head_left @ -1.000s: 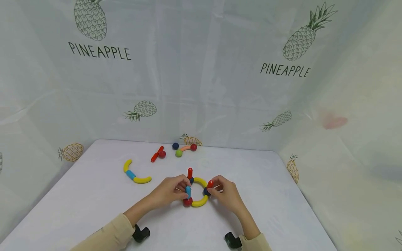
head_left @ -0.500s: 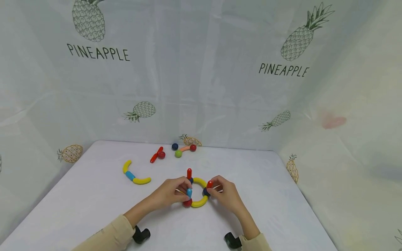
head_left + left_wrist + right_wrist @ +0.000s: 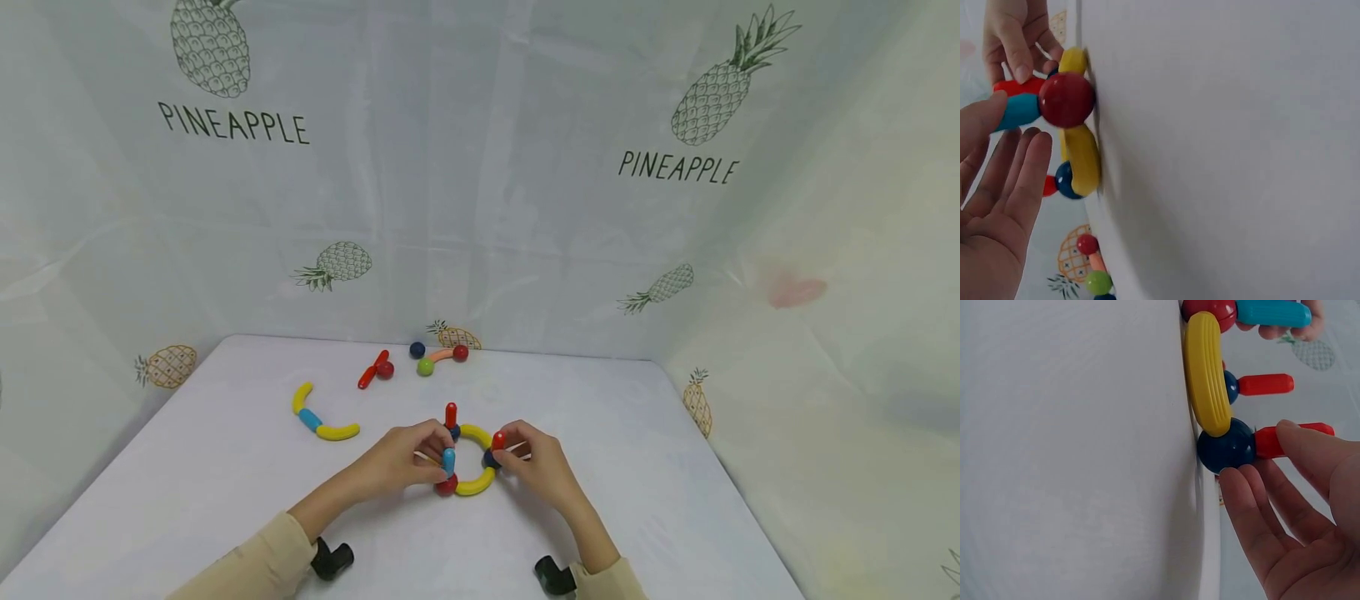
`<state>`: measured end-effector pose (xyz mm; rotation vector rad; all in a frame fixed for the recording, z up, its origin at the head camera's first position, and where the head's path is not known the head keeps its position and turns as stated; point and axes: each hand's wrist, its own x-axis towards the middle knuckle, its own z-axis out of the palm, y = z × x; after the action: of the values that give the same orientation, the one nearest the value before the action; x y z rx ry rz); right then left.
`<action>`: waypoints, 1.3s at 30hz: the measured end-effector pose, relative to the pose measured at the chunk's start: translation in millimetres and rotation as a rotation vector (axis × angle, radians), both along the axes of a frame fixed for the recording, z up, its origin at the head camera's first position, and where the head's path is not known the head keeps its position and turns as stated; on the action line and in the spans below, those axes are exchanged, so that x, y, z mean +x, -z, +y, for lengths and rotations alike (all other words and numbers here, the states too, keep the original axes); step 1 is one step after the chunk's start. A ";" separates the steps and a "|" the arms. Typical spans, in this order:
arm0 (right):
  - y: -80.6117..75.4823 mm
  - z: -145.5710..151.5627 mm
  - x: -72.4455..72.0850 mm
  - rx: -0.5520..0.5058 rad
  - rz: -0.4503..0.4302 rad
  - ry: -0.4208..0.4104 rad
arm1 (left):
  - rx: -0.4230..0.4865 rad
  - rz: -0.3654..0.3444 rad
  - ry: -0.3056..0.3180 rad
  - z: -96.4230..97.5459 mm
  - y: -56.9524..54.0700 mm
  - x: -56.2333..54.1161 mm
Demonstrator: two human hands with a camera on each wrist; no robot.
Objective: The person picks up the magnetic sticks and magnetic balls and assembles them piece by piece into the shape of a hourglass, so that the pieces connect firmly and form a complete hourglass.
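Note:
A ring of yellow curved sticks (image 3: 1207, 372) and balls lies on the table, with short straight sticks standing up from its balls. My left hand (image 3: 405, 458) is at the ring's near left, pinching a light blue stick (image 3: 1022, 112) that stands on a red ball (image 3: 1067, 100). At the ring's right side my right hand (image 3: 538, 462) holds a red stick (image 3: 1267, 442) between thumb and fingers. That stick rises from a dark blue ball (image 3: 1225, 447), and fingertips are right at the ball. Another red stick (image 3: 452, 414) stands on the far dark blue ball (image 3: 453, 432).
To the left lies a curved chain of two yellow pieces (image 3: 337, 432) and a blue one (image 3: 310, 419). Near the back edge are red sticks (image 3: 367, 377), a red ball (image 3: 385, 369), a dark blue ball (image 3: 417, 350), and a pink curved stick (image 3: 442, 354) between green and red balls.
The light blue stick tips slightly right and back upright in my left fingers. My right hand and the ring stay in place.

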<state>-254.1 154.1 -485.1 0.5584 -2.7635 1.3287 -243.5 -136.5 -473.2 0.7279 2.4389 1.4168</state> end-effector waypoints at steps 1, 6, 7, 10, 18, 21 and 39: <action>0.0 -0.1 0.0 -0.001 -0.001 -0.001 | -0.005 0.008 0.002 -2.8 -1.4 -1.5; 0.0 -0.3 -0.7 -0.006 -0.006 -0.007 | -0.062 0.107 -0.072 -24.6 -11.5 -20.8; -0.1 -0.3 -0.7 -0.007 -0.006 -0.007 | -0.081 0.128 -0.104 -29.6 -13.2 -26.9; -0.1 0.3 -0.4 -0.006 -0.005 -0.012 | -0.130 0.167 -0.198 -43.9 -17.9 -46.6; 0.0 0.9 -0.7 -0.009 -0.003 -0.029 | -0.257 0.243 -0.286 -70.7 -28.3 -94.5; 0.0 1.1 -1.1 -0.006 -0.002 -0.030 | -0.317 0.262 -0.307 -77.3 -24.9 -108.6; 1.0 4.2 -0.4 -0.002 -0.005 -0.027 | -0.493 0.322 -0.233 -91.3 -6.6 -132.5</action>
<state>-254.5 158.3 -486.1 0.5952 -2.7675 1.3400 -376.0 -227.8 -466.6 0.6024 3.0326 0.7350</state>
